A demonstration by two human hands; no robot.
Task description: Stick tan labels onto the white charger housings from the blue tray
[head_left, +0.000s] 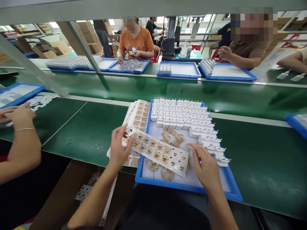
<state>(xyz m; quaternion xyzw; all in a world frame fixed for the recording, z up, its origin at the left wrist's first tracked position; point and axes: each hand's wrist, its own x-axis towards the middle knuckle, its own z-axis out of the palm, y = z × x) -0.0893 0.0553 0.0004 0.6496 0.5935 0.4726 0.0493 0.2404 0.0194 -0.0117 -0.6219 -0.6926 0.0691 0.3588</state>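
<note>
My left hand (119,145) holds a small white charger (131,131) between thumb and fingers, its face with dark port openings turned up. Beneath it, a strip of labels (153,149) with tan cut-out shapes lies slantwise from the sheet stack (140,116) onto the blue-rimmed tray (168,184). Over the tray's right part is my right hand (205,163), fingers bent and tips close together. A tan scrap shows by those fingertips; whether they grip it is unclear. Rows of white plug chargers (177,111), pins up, fill the tray's far and right sides. Loose tan peelings (168,174) lie around the strip.
At the left, a co-worker's hand (21,115) is near white pieces (43,100) and another blue tray (21,92). Across the green belt (120,84), people sit behind trays of parts (134,65). A slanted metal post (35,65) stands front left; a tray edge (296,126) shows right.
</note>
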